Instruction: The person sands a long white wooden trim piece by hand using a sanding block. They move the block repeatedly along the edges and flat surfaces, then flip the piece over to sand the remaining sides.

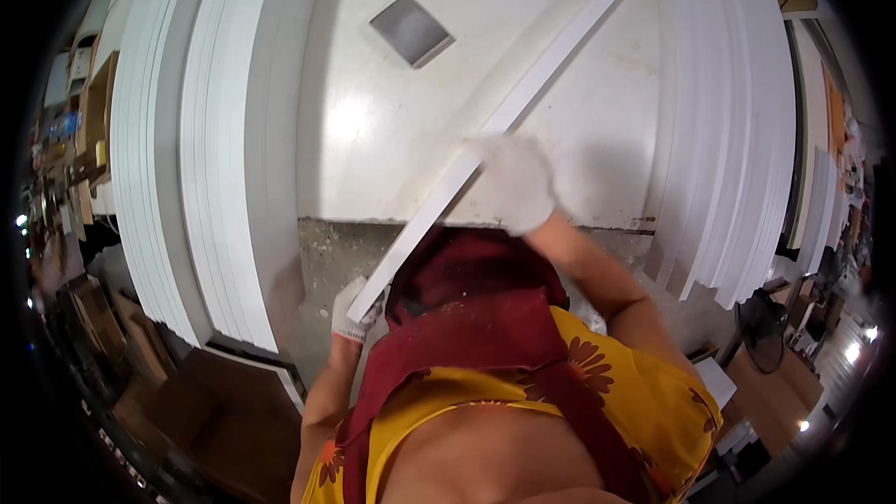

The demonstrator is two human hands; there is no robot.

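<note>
Gloved hands grip a long flat white strip [495,126] running diagonally up-right: left hand [350,313] clasps its near end, right hand [513,185] grasps mid-length.

long flat white strip [485,140]: plain white | left hand [352,313] and right hand [513,184]: white knit gloves | worktable top [373,121]: glossy white, grey-brown stained front edge | small square grey pad [409,29]: dull grey | stacked white sheets [187,131]: white | apron [467,308]: dark red | sleeveless top [644,383]: yellow, red-brown flower pattern
</note>
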